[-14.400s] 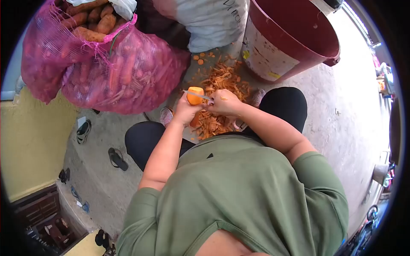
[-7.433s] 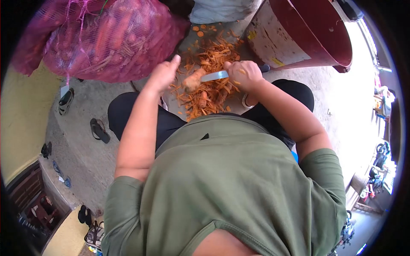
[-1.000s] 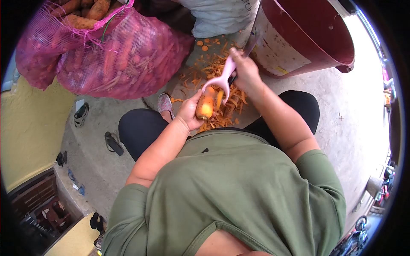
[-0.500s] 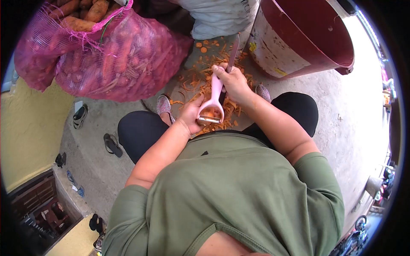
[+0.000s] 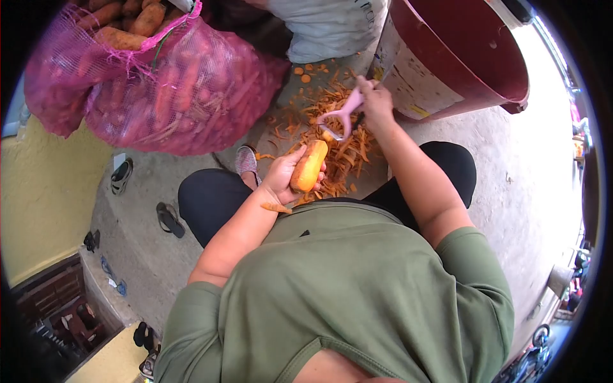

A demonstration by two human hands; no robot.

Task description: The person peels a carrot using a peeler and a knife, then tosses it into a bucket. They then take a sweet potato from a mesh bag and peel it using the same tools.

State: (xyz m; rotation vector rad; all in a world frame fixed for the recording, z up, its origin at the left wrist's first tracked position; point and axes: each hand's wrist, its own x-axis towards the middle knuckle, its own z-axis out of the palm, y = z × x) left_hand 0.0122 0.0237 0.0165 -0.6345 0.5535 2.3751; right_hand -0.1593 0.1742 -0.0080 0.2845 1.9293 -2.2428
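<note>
"Holding what, that left hand [image 5: 284, 173]?"

"A carrot [image 5: 310, 167]. Fingers and thumb wrap its sides, pinching it firmly, and the carrot slants up and away out of the grip. Much of its upper face is bright and peeled; browner skin runs down its left edge."

"And the right hand [image 5: 377, 101]?"

"Curled around the handle of a pink peeler [image 5: 345, 115], ahead and to the right of the left grip. The peeler's forked head points back toward the carrot's far end and sits near it. Whether the 2 touch, I can't tell."

"Anything behind the left grip?"

"Yes, 1 strip [image 5: 276, 207] of peel, on the wrist."

"And below?"

"Peelings [image 5: 351, 153] heaped on the floor, under and beyond the carrot. Past them lie a few round slices [image 5: 305, 79]."

"Farther out?"

"A red bucket [image 5: 415, 83] stands just beyond the right grip, on its right. Ahead and left of the left grip bulges a pink mesh sack [image 5: 185, 96] of carrots. A white sack [image 5: 335, 29] fills the space between sack and bucket."
</note>
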